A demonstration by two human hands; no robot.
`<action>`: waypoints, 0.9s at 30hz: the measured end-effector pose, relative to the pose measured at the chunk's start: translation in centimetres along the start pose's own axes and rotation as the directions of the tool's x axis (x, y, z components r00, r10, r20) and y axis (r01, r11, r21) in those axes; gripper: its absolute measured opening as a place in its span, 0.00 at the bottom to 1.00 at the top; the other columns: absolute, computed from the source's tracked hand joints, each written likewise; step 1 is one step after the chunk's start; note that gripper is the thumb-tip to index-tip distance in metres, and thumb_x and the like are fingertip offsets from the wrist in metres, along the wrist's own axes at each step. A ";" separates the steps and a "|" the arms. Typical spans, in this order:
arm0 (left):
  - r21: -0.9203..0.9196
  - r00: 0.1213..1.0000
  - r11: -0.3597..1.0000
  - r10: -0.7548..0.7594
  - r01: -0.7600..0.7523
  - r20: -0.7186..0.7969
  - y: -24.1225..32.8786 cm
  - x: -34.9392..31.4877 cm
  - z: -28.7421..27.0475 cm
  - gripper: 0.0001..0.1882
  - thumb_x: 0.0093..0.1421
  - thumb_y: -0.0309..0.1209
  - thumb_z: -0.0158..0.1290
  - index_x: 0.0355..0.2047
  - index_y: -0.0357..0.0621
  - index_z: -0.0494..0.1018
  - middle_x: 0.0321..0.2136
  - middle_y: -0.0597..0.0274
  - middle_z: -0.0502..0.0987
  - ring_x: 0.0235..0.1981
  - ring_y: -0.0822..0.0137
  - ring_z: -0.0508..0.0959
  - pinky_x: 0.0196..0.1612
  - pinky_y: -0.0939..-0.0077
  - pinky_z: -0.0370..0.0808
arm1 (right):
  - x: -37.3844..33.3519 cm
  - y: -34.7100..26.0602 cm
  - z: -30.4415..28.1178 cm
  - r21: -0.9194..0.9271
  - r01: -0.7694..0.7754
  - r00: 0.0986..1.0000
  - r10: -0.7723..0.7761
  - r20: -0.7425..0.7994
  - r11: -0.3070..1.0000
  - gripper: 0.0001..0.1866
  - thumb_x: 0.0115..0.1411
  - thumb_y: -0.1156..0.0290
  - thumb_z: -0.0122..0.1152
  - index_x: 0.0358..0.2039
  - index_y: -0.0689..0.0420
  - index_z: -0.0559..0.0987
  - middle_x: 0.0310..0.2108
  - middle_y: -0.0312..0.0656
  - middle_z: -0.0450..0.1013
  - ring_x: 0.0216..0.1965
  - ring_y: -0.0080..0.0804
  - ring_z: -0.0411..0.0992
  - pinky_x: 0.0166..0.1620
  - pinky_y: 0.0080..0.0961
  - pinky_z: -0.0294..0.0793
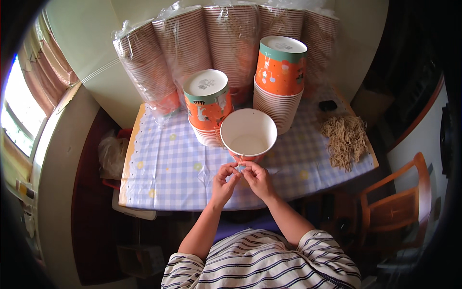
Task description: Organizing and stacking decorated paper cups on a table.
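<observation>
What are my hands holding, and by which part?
Your left hand and right hand pinch beige string by its lower visible part; whether those are its ends is unclear.

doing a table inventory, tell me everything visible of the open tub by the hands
The open tub looks like paper: round, white inside, with a rolled white rim and orange outer wall. Mouth up, seemingly empty, it stands on the checked tablecloth just beyond the left hand and right hand. A tan cord overlaps its near rim; hand contact is unclear.

Wooden chair (391, 212), window (21, 106) (sunlit, curtained).
</observation>
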State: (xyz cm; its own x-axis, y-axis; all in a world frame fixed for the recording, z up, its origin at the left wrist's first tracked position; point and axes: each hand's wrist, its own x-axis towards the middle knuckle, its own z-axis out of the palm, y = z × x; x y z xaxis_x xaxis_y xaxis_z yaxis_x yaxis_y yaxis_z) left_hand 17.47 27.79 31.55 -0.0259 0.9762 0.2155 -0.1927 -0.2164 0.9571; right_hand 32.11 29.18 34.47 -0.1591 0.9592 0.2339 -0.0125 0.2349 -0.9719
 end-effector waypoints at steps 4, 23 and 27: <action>-0.056 0.999 0.998 -0.017 0.020 0.049 1.0 -0.3 0.3 0.02 0.56 0.24 0.54 0.28 0.40 0.71 0.47 0.60 0.70 0.43 0.74 0.71 0.46 0.80 0.67 | -0.2 0.9 -0.2 0.045 -0.002 0.998 -0.001 0.068 0.999 0.06 0.60 0.75 0.54 0.37 0.61 0.77 0.29 0.33 0.75 0.30 0.13 0.69 0.34 0.14 0.70; -0.411 0.935 0.844 -0.348 0.344 0.067 2.9 -2.6 1.6 0.01 0.60 0.26 0.51 0.31 0.42 0.71 0.35 0.60 0.77 0.24 0.80 0.71 0.30 0.86 0.70 | -3.2 -3.7 -2.3 -0.196 0.000 0.996 0.019 0.090 0.981 0.07 0.54 0.73 0.61 0.34 0.60 0.77 0.28 0.37 0.75 0.22 0.17 0.67 0.26 0.16 0.68; -0.421 0.924 0.833 -0.380 0.360 0.038 3.2 -2.7 1.8 0.01 0.59 0.25 0.51 0.30 0.42 0.71 0.29 0.64 0.76 0.22 0.81 0.68 0.26 0.87 0.66 | -3.7 -4.2 -1.6 -0.299 0.062 0.996 -0.041 0.076 0.952 0.09 0.51 0.76 0.64 0.34 0.60 0.76 0.29 0.36 0.73 0.18 0.16 0.64 0.23 0.16 0.65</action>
State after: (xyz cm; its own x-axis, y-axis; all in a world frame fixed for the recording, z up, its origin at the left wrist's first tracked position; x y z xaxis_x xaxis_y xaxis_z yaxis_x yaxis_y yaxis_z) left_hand 18.66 24.41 34.39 0.0867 0.9838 -0.1572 -0.5824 0.1781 0.7931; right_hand 34.36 24.95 37.73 -0.2327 0.9340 0.2713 0.2735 0.3305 -0.9033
